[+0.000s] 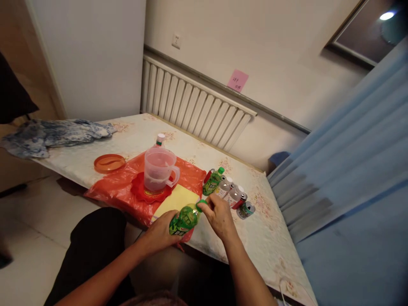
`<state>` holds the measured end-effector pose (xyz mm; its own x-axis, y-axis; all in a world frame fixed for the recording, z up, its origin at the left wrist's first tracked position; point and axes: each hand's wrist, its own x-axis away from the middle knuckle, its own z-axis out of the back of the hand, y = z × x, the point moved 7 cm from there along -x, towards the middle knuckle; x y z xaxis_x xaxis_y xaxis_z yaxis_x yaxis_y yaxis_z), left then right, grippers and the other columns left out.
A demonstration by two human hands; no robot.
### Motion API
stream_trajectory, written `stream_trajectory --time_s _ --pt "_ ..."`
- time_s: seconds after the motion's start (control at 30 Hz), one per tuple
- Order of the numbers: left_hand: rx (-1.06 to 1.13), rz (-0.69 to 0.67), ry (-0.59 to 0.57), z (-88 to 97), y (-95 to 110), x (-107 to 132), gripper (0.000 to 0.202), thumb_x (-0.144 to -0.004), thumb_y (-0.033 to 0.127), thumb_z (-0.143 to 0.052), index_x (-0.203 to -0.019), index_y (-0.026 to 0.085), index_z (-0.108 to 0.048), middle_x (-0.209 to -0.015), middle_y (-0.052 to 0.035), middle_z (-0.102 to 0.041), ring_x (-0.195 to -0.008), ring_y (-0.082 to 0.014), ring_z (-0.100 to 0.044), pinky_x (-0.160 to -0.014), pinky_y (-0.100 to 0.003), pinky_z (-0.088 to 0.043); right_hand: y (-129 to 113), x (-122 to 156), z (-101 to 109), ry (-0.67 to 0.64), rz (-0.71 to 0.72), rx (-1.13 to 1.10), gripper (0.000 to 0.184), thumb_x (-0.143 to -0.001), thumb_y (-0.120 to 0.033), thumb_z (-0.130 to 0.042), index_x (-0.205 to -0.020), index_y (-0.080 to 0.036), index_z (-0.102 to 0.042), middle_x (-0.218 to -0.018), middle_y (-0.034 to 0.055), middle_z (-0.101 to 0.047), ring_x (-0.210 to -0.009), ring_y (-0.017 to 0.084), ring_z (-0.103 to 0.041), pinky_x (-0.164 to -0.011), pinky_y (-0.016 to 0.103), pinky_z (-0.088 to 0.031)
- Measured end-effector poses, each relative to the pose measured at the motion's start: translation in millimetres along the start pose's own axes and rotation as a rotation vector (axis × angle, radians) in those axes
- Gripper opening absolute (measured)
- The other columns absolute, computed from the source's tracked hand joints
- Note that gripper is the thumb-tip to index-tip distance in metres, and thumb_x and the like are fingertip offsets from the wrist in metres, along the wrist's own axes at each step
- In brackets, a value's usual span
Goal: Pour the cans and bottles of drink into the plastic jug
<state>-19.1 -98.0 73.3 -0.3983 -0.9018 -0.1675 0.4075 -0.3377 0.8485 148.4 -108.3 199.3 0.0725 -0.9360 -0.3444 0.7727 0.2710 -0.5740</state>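
Observation:
My left hand [164, 229] is wrapped round the body of a green-labelled plastic drink bottle [185, 219], held tilted above the table's near edge. At the bottle's neck, the fingers of my right hand [219, 214] pinch its green cap [202, 205]. The cap sits at the neck; whether it is loose I cannot tell. Just beyond the bottle lies a folded yellow cloth [178, 199]. A translucent pink plastic jug [157, 170] stands on a red scalloped plate [136, 187] to the left of the cloth.
Right of the jug, another green bottle [213, 182] stands with several bottles and cans, including an end can [246, 210]. A red plastic sheet [108, 185] lies under the plate. An orange lid [109, 163], a white-capped bottle [160, 140] and patterned fabric [63, 134] are farther left.

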Motion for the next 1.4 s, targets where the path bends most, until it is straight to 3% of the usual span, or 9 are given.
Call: stream_trajectory --time_s 0.1,0.23,0.47,0.7,0.9,1.03,1.2,1.3,1.4 --pt "0.053 0.027 -0.002 1.5 0 -3 0.050 -0.062 0.027 -0.074 -0.108 0.018 -0.059 -0.104 -0.0055 -0.068 -0.097 -0.0264 -0.063 -0.084 -0.035 -0.049 9 3 -1 0.046 -0.022 -0.115 0.023 -0.087 -0.040 -0.061 -0.091 -0.018 -0.064 -0.068 -0.0031 -0.054 -0.063 0.014 -0.047 -0.061 0.025 -0.035" --pt "0.132 0.033 0.008 4.3 2 -9 0.054 -0.061 0.025 -0.073 -0.112 0.017 -0.059 -0.110 -0.0063 -0.068 -0.101 -0.0271 -0.062 -0.087 -0.036 -0.050 33 11 -13 0.039 -0.129 -0.378 0.042 -0.078 -0.035 -0.066 -0.116 -0.018 -0.060 -0.087 0.0018 -0.065 -0.064 0.013 -0.053 -0.061 0.026 -0.045" --pt "0.187 -0.001 0.024 -4.0 16 -20 0.053 -0.063 0.025 -0.070 -0.114 0.018 -0.057 -0.108 -0.0053 -0.069 -0.099 -0.0255 -0.064 -0.088 -0.036 -0.050 43 41 -62 -0.085 -0.252 -0.578 0.054 -0.066 -0.019 -0.073 -0.118 -0.020 -0.062 -0.106 0.0045 -0.071 -0.084 0.019 -0.067 -0.071 0.029 -0.055" --pt "0.177 -0.031 0.047 -27.3 27 -29 0.040 -0.065 0.018 -0.063 -0.104 0.018 -0.057 -0.100 -0.0044 -0.067 -0.096 -0.0239 -0.064 -0.087 -0.036 -0.051 58 58 -79 0.124 -0.446 -0.543 0.045 -0.062 -0.018 -0.074 -0.105 -0.018 -0.062 -0.096 0.0048 -0.074 -0.084 0.020 -0.071 -0.076 0.030 -0.058" --pt "0.212 -0.074 -0.033 -51.0 36 -36 0.056 -0.067 0.020 -0.068 -0.121 0.019 -0.054 -0.115 -0.0080 -0.066 -0.108 -0.0250 -0.062 -0.098 -0.040 -0.049 71 65 -60 0.295 -0.439 -0.349 0.038 -0.062 -0.024 -0.074 -0.099 -0.018 -0.065 -0.090 0.0068 -0.075 -0.080 0.022 -0.071 -0.073 0.031 -0.058" --pt "0.123 -0.107 -0.082 -65.8 20 -40 0.076 -0.062 0.022 -0.075 -0.132 0.020 -0.048 -0.133 -0.0123 -0.058 -0.123 -0.0296 -0.054 -0.107 -0.046 -0.042 89 72 -38 0.357 -0.460 -0.298 0.034 -0.062 -0.030 -0.073 -0.093 -0.018 -0.066 -0.084 0.0074 -0.075 -0.073 0.022 -0.071 -0.068 0.031 -0.057" --pt "-0.103 -0.132 0.061 -54.3 -21 -51 0.030 -0.086 0.030 -0.053 -0.112 0.017 -0.059 -0.111 -0.0125 -0.065 -0.106 -0.0257 -0.060 -0.098 -0.043 -0.048 125 86 0 0.449 -0.527 -0.189 0.033 -0.064 -0.042 -0.073 -0.084 -0.017 -0.067 -0.073 0.0051 -0.072 -0.062 0.021 -0.065 -0.060 0.030 -0.053" --pt "-0.327 -0.163 0.120 -43.2 -38 -65 0.023 -0.090 0.026 -0.043 -0.102 0.017 -0.060 -0.101 -0.0119 -0.064 -0.100 -0.0252 -0.059 -0.093 -0.040 -0.049 150 99 22 0.515 -0.586 -0.165 0.036 -0.064 -0.046 -0.073 -0.085 -0.017 -0.067 -0.073 0.0050 -0.072 -0.062 0.020 -0.064 -0.060 0.031 -0.053" --pt "-0.385 -0.180 0.128 -39.1 -49 -82 0.021 -0.088 0.023 -0.044 -0.100 0.017 -0.061 -0.101 -0.0129 -0.064 -0.102 -0.0279 -0.056 -0.097 -0.044 -0.045 175 111 38 0.586 -0.624 -0.186 0.040 -0.064 -0.047 -0.074 -0.089 -0.016 -0.067 -0.076 0.0061 -0.072 -0.064 0.021 -0.065 -0.061 0.031 -0.054"
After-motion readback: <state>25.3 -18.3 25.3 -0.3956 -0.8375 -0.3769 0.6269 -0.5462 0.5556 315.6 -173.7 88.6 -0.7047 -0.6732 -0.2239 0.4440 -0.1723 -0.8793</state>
